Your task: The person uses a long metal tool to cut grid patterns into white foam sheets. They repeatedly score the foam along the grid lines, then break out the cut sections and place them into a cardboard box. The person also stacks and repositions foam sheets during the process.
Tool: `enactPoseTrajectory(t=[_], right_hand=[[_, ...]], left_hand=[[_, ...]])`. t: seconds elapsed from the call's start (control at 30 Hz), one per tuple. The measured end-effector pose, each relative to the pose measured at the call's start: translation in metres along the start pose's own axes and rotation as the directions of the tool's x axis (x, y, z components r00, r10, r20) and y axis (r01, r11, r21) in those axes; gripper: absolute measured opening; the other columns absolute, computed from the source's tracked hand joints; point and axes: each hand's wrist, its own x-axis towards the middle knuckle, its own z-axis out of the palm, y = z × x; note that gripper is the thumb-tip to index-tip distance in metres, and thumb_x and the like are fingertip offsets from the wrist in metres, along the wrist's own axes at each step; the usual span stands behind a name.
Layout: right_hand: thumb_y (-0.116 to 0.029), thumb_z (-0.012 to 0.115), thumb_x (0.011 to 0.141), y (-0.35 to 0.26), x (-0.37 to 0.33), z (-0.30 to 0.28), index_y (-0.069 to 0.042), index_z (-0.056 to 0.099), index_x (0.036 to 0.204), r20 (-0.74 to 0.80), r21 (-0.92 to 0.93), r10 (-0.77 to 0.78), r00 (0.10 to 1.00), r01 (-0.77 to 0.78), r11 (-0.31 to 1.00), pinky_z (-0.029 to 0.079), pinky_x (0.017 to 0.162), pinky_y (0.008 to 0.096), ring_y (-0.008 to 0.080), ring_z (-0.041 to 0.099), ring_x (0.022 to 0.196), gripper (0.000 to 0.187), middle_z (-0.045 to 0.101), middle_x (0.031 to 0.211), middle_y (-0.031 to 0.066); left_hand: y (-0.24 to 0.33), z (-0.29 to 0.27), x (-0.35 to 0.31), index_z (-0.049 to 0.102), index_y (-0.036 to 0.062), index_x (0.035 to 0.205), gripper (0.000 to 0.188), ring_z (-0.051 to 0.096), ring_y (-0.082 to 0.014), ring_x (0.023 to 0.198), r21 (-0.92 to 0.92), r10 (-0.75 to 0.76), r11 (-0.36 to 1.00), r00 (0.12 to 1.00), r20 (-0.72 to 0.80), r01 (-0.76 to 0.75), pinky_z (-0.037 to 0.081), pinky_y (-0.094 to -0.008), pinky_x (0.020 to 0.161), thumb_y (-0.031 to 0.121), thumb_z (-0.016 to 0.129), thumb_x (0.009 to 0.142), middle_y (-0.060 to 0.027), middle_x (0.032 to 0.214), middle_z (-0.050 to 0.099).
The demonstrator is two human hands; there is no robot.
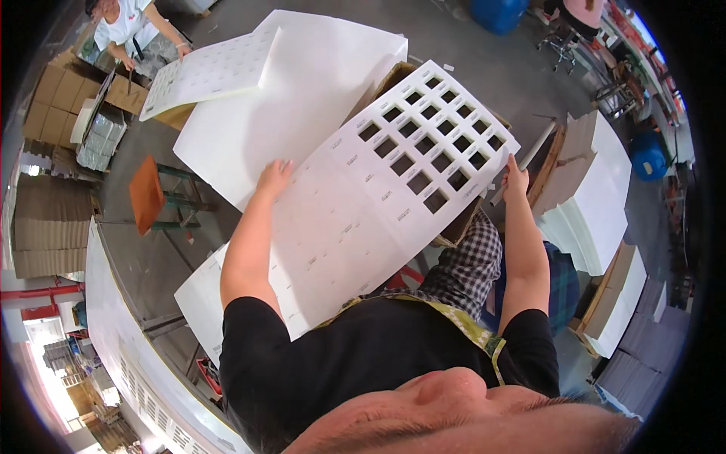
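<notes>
A large white foam or card sheet (325, 219) lies slantwise across my lap and a box beyond. Rows of square holes are cut through its far right part; small slits or marks dot the rest. My right hand (516, 178) is closed on its right edge, near the corner by the holes. At the left edge, my left hand (275, 180) is closed against the sheet, its thumb side up; the fingers underneath are partly hidden. Some of the square holes show dark, with the inside of a cardboard box (457, 229) beneath.
Another big white sheet (302, 83) lies beyond, and a co-worker (128, 30) at the far left handles a punched sheet (219, 68). Stacked white sheets (597, 181) stand to the right. An orange-topped stool (149, 194) is on the left, beside a long white table (113, 303).
</notes>
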Motion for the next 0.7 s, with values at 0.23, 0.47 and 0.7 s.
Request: enactPoseTrajectory(t=[0.23,0.47,0.7], right_hand=[[-0.024,0.075,0.078,-0.003,0.011,0.0,-0.007,0.049,0.086,-0.016,-0.062,0.012,1.0,-0.013,0.998,0.036,0.039,0.0249,0.01,0.045,0.046,0.032,0.05,0.064,0.0009],[-0.011,0.076,0.076,-0.011,0.004,0.007,-0.012,0.041,0.084,-0.002,0.169,-0.062,0.998,0.061,0.984,0.034,0.04,0.0256,0.0102,0.044,0.047,0.036,0.048,0.064,0.0004],[-0.006,0.077,0.073,-0.025,0.001,0.009,-0.013,0.039,0.084,0.006,0.28,-0.138,0.99,0.13,0.951,0.034,0.042,0.0261,0.0107,0.044,0.049,0.04,0.048,0.064,0.0005]], left_hand=[[-0.022,0.005,-0.027,0.061,-0.0024,0.11,0.059,0.059,-0.0334,0.104,-0.139,-0.031,0.987,0.937,0.349,0.085,0.043,-0.0373,0.092,0.05,0.038,0.095,-0.0232,0.106,0.064],[-0.041,0.015,-0.032,0.064,-0.0019,0.097,0.057,0.062,-0.0372,0.09,-0.159,0.057,0.987,0.99,0.133,-0.035,0.047,-0.0408,0.08,0.051,0.044,0.093,-0.0233,0.093,0.065],[-0.036,-0.001,-0.037,0.063,-0.0035,0.09,0.055,0.061,-0.038,0.082,-0.125,0.044,0.992,0.985,0.168,-0.022,0.046,-0.0422,0.075,0.048,0.044,0.094,-0.0234,0.086,0.064]])
